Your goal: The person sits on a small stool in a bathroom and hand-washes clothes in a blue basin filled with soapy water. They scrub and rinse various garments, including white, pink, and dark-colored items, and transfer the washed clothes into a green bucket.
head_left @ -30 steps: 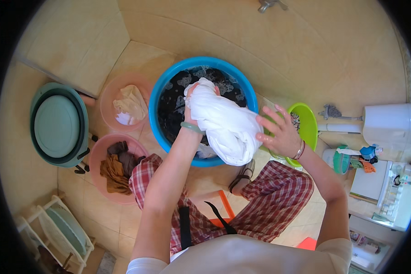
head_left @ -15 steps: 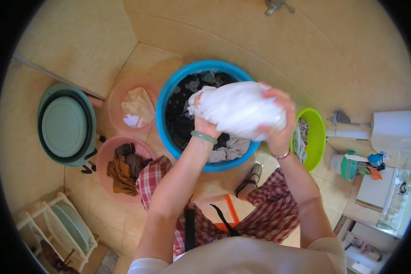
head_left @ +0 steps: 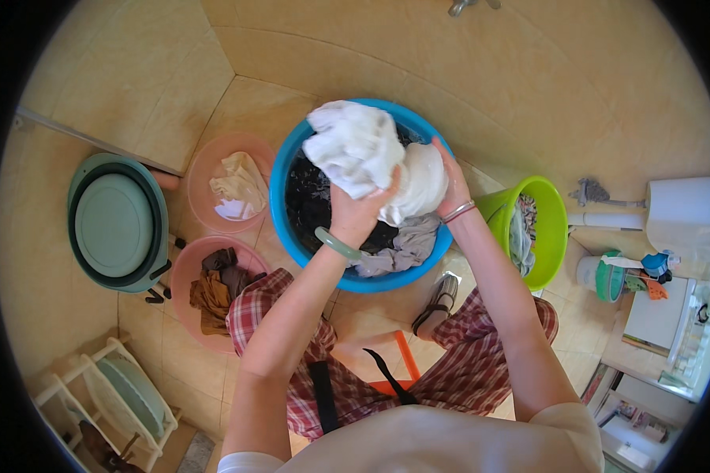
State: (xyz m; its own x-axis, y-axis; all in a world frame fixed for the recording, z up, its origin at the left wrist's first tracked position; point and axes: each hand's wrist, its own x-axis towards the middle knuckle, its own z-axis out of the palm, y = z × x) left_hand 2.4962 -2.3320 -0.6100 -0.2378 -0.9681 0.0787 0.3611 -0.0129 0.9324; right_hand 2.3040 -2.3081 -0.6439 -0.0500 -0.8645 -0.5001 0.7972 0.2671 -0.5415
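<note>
A wet, bunched white garment (head_left: 355,146) is held over a blue tub (head_left: 282,185) with dark water and dark laundry inside. My left hand (head_left: 359,213) grips its middle from below, a pale green bangle on that wrist. The garment's larger folds spread past this hand toward the tub's far side. My right hand (head_left: 452,185) presses on the rounded right end of the same garment, its fingers partly behind the cloth. Beneath my hands, a grey cloth (head_left: 410,246) lies along the tub's near right rim.
Left of the tub stand two pink basins (head_left: 199,193), one with beige cloth (head_left: 241,185), the other with brown clothes (head_left: 213,296). A green bucket (head_left: 558,236) holding laundry stands at the right. Farther left is a collapsible basin (head_left: 117,219); a tap (head_left: 465,6) juts from the wall.
The white garment has gone from a stretched, level bundle to a looser one, its left part swung up and away. My right hand has moved lower and left. The green bucket looks more tilted.
</note>
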